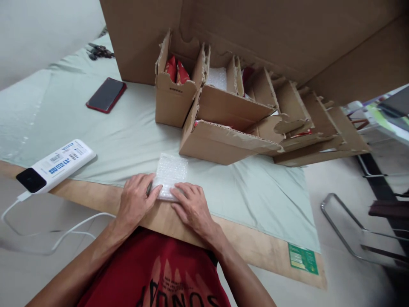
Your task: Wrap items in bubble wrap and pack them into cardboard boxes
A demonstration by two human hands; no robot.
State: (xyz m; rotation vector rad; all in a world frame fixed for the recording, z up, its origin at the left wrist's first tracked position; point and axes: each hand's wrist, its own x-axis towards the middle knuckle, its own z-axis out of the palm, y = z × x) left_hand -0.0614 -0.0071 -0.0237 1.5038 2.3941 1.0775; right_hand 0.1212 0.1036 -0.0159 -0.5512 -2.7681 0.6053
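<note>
A small sheet of clear bubble wrap (172, 170) lies on the pale green cloth close to the table's wooden front edge. My left hand (137, 196) grips its near left side, thumb laid over the wrap and fingers bent. On the near right side, my right hand (193, 207) presses the wrap with curled fingers, its thumb by the lower edge. The near end looks folded or thicker; whether something lies inside I cannot tell. Just beyond the wrap stands a cardboard compartment box (207, 143).
Several cardboard bins stand inside a large carton (143, 42); one holds red packets (177, 72), another bubble wrap (217, 78). A white power bank (64, 162) with a cable is at left, a red-edged phone (107, 94) behind it. A green card (303, 258) lies front right.
</note>
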